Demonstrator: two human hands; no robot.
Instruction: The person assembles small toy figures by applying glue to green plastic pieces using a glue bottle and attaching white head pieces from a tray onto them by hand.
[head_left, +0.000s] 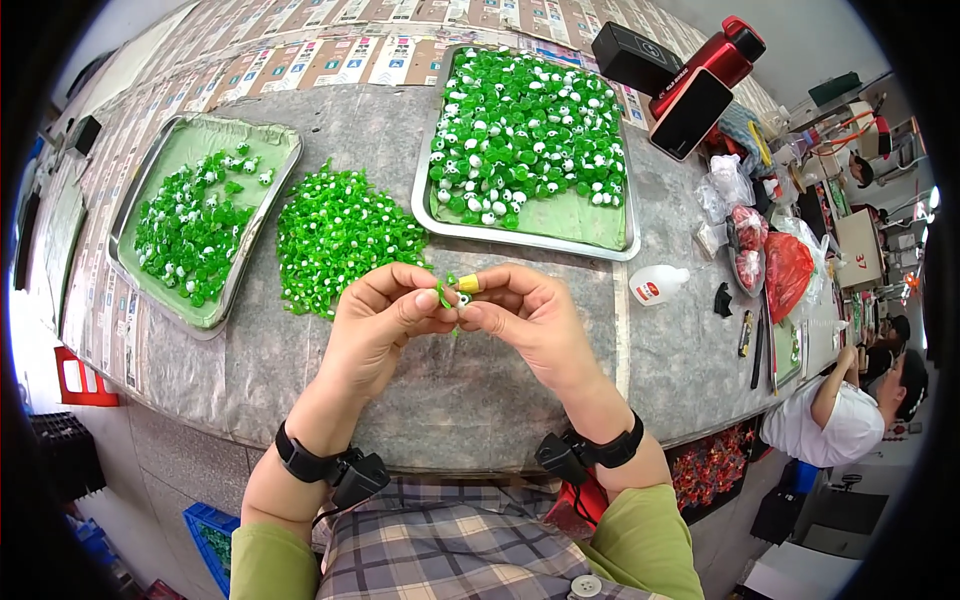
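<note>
We see the left hand (372,318) nearly closed, thumb and index finger pinching a small, glossy green-and-white plastic piece (463,299); the right hand (535,318), a yellow cover (467,284) on one fingertip, grips it from the other side between bent finger and thumb. They meet above the grey, cloth-like covered tabletop (480,390), just beside a loose heap of tiny bright-green plastic parts (345,235) and near the green-lined, silver metal tray (570,236) of green-and-white pieces. The fingertips hide much of the held piece, so we cannot tell whether it is one part or two. The left hand covers the heap's near edge, and the curled lower fingers are hard to make out.
</note>
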